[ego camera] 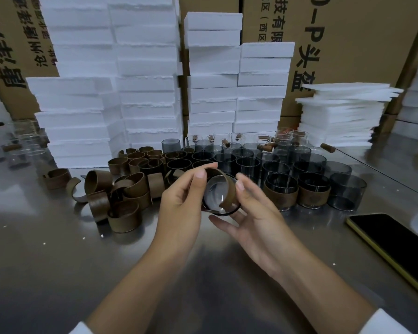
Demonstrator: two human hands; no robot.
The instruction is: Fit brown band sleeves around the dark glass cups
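Note:
A dark glass cup [217, 196] is held tilted above the steel table, its base facing me. A brown band sleeve [228, 186] wraps partway around it. My left hand [181, 203] pinches the cup and sleeve from the left. My right hand [253, 215] cups them from the right and underneath. A heap of loose brown sleeves [121, 189] lies to the left. Bare dark cups [249, 165] stand in rows behind my hands. Two sleeved cups [279, 194] [313, 194] stand at the right.
Stacks of white foam boxes [111, 92] and cardboard cartons [362, 44] wall off the back. Clear glasses [24, 141] stand at the far left. A phone [396, 242] with a yellow edge lies at the right on the steel table [58, 273].

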